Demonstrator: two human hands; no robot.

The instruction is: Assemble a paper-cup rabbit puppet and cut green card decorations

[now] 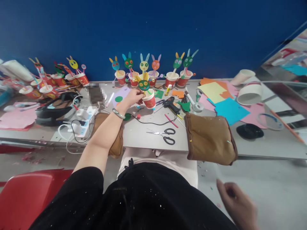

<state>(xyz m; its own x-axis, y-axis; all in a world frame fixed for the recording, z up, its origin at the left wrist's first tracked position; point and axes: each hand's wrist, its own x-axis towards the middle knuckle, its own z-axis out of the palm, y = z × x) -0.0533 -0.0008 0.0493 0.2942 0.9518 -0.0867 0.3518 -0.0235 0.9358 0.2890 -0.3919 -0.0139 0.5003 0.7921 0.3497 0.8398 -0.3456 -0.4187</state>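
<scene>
My left hand point(133, 97), with a bracelet on its wrist, reaches over the table. Its fingers are pinched at the left side of a red and white paper cup point(149, 100), which leans slightly. A green paper face with yellow ears point(144, 84) rises from that cup; the fingertips are partly hidden beside it. Off the table's front edge at lower right, my right hand point(237, 203) hangs low with its fingers curled in, somewhat blurred, and nothing shows in it. Black-handled scissors point(165, 135) lie partly open on the table, nearer to me.
Several rabbit-faced cups point(172, 79) line the blue wall, others point(49, 92) at left. A hot glue gun point(172, 104) trails its cable across the table. Two brown pads point(211, 137) overhang the front edge. Coloured paper point(231, 110), a mouse point(250, 131) and a power strip point(86, 121) lie around.
</scene>
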